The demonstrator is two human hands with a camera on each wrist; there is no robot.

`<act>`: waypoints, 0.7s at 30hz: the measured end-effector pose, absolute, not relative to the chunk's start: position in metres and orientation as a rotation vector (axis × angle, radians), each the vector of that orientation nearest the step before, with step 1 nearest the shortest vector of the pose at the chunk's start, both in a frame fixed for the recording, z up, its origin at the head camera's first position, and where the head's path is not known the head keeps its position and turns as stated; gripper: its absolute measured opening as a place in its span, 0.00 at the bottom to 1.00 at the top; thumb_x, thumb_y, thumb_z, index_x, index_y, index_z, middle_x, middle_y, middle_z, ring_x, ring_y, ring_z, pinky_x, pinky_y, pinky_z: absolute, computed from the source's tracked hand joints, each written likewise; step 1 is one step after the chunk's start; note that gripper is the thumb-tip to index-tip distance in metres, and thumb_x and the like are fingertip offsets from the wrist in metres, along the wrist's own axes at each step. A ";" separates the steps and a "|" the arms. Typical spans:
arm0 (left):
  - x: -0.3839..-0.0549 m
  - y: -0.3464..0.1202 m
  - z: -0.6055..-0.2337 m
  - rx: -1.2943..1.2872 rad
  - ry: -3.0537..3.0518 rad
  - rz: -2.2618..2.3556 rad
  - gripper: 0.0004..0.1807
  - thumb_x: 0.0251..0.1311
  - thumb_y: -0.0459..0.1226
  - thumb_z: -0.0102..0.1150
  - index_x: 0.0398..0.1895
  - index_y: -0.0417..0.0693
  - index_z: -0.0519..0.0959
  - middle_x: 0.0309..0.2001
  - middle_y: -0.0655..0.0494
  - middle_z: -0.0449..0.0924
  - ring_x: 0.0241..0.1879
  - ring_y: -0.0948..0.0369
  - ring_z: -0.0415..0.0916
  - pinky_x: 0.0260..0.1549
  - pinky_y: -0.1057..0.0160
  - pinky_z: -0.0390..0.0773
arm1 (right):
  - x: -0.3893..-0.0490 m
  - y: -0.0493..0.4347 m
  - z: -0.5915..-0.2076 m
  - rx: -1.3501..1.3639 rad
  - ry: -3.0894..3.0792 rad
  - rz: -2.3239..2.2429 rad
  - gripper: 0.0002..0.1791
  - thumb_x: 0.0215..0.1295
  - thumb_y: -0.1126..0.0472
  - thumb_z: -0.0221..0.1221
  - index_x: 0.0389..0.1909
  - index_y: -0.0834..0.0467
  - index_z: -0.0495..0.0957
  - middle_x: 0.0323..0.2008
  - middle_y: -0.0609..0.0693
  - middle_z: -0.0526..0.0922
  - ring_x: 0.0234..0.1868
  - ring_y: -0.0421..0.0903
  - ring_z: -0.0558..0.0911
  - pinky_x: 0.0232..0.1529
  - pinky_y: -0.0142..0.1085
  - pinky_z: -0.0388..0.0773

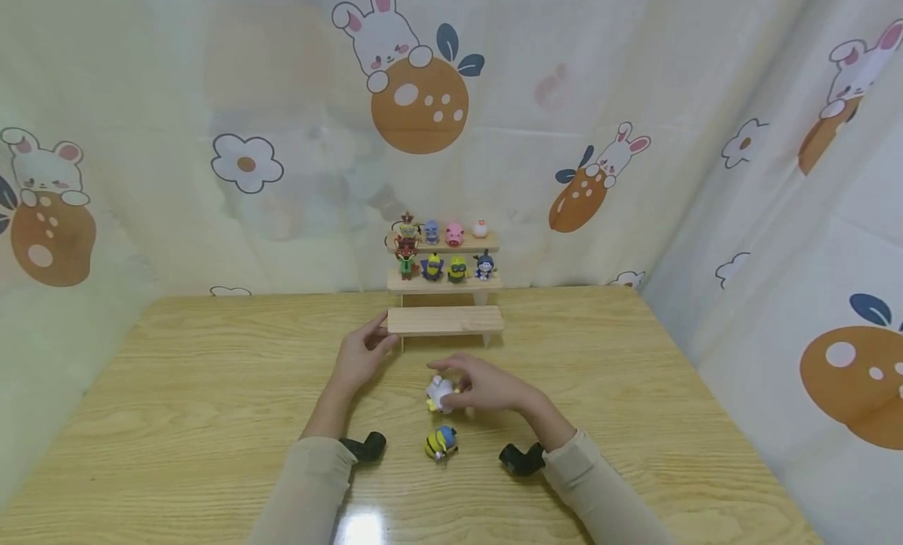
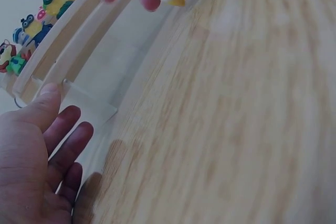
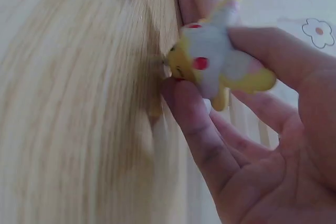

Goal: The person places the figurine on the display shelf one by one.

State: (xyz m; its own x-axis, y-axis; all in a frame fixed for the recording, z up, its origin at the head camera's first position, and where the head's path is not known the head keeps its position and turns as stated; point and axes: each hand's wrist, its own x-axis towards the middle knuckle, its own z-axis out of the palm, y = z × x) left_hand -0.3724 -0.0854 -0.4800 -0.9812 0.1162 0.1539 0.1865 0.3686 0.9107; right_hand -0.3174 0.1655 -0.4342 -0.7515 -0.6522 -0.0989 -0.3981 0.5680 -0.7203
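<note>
My right hand pinches a small white-and-yellow toy figure between thumb and finger, close over the table in front of the shelf. In the right wrist view the figure is tipped over, with red cheek spots showing. My left hand is at the left end of the lowest step of a wooden tiered display shelf. Its thumb rests at the step's edge in the left wrist view, the other fingers loosely bent below. A yellow-and-blue toy figure lies on the table nearer to me.
Several small figures, among them a pink pig and a yellow minion, stand on the two upper steps. The shelf is at the back of the wooden table, before a printed curtain. Black wrist mounts stick out by both cuffs.
</note>
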 end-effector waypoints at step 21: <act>-0.371 -0.085 -0.480 -0.294 -2.549 -1.681 0.31 0.62 0.47 0.59 0.68 0.53 0.66 0.50 0.47 0.81 0.50 0.52 0.77 0.55 0.52 0.76 | -0.319 0.161 -0.442 -0.515 2.512 -1.281 0.26 0.55 0.55 0.68 0.55 0.57 0.77 0.50 0.56 0.72 0.38 0.44 0.77 0.35 0.32 0.78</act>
